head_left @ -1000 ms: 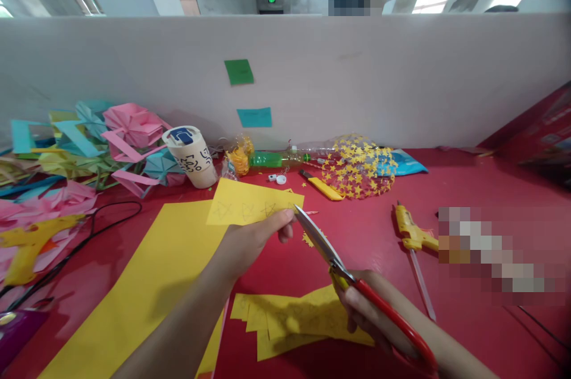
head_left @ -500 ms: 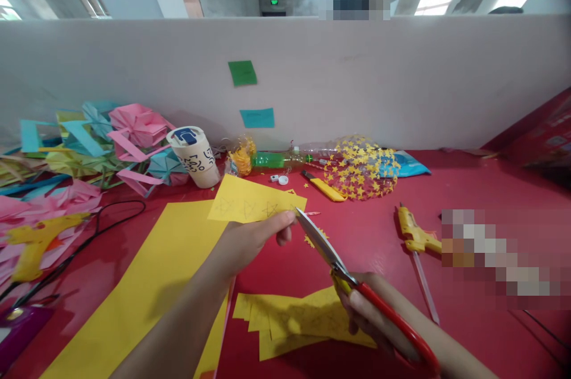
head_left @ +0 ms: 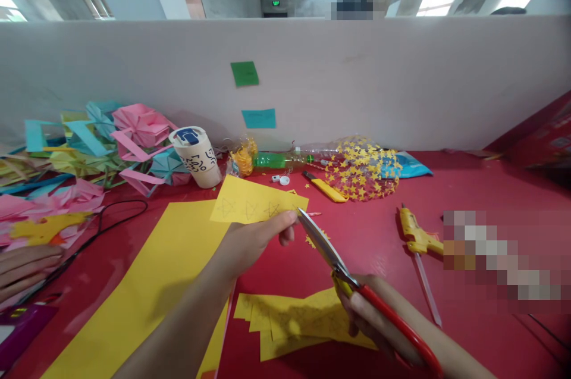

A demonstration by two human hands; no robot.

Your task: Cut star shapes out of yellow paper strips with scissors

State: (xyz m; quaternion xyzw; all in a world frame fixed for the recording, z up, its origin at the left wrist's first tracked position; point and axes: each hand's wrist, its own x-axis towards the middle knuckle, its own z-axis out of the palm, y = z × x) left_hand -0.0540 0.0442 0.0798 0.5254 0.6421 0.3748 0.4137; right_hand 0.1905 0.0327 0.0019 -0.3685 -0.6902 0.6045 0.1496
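Between thumb and fingers, my left hand (head_left: 263, 242) pinches a yellow paper strip (head_left: 250, 197) with stars drawn on it in pencil. My right hand (head_left: 375, 313) grips red-handled scissors (head_left: 330, 251), whose blade tips meet the strip's right end by my left thumb. The blades look nearly closed. Below my hands lie several yellow paper strips (head_left: 289, 319) with drawn stars, partly under my right hand. Small cut-out yellow stars (head_left: 314, 239) rest on the table behind the scissors. A large yellow sheet (head_left: 165, 260) lies under my left forearm.
Another person's hand (head_left: 27, 269) is at the left edge by a yellow glue gun (head_left: 49, 227). A second glue gun (head_left: 414, 230) lies right. Along the back are a paper cup (head_left: 198, 159), green bottle (head_left: 272, 160), yellow cutter (head_left: 328, 188), star-covered plastic (head_left: 363, 168) and folded paper flowers (head_left: 138, 129).
Another person's hand has come in at the left edge, over the glue gun there. My hands, strip and scissors are almost unmoved; the view has shifted slightly.
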